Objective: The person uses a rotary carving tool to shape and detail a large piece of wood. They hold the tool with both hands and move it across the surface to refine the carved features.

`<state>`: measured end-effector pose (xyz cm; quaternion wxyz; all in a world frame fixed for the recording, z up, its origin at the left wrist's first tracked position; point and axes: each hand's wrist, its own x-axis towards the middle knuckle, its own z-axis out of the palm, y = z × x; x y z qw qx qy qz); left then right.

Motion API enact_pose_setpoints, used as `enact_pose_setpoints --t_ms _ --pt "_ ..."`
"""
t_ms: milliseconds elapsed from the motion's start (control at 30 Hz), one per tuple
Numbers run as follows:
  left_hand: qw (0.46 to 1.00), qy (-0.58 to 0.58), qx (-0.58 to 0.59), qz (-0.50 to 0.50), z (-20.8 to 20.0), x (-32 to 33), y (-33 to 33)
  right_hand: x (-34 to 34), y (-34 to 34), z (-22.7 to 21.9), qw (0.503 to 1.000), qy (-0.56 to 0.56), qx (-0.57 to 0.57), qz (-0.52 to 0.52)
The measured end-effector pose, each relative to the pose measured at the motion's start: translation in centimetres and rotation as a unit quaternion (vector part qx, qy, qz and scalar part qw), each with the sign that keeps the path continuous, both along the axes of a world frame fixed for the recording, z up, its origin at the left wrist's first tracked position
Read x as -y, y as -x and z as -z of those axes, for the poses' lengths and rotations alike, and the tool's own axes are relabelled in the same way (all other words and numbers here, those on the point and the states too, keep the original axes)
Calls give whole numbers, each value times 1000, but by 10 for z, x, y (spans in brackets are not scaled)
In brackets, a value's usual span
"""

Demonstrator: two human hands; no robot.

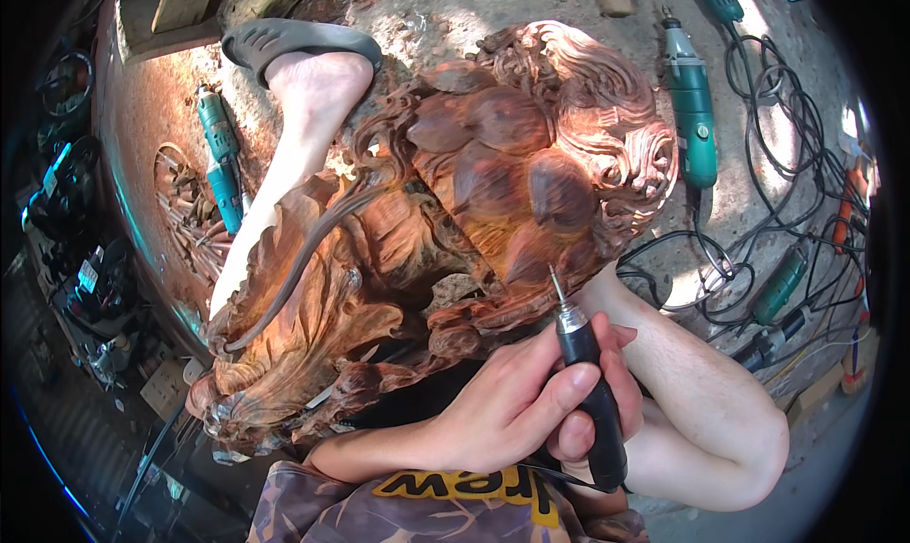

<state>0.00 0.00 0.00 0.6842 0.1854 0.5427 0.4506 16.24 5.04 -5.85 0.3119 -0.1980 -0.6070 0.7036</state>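
Two hands on one handpiece (604, 422) in head view: left hand (502, 391) closed round its near side, right hand (621, 380) gripping it too, partly hidden. Carving (483, 183) lies between legs (697, 382); bit (557, 287) points at its lower right edge, contact unclear. Judged best: left forearm (379, 446) braced, pressure light, both hands behind bit. Round holder (160, 164), left, seems to hold thin sticks (199, 226), kind unclear. Wooden box (142, 43), top left: block (185, 3) in or on it, cannot tell.

Green power tool (698, 117) lies beside tangled black cables (806, 126); green-and-teal tool (220, 154) lies far left.
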Motion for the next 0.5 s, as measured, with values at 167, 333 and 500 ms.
enact_pose_setpoints --t_ms 167,333,500 --pt "1000 -13 -5 -14 1 4 0 8 7 -15 994 -4 76 80" --pt "999 31 1 -38 2 -6 -9 5 10 -12 993 7 58 98" --pt "998 -23 -39 -38 3 -2 -10 8 9 -15 992 9 38 121"
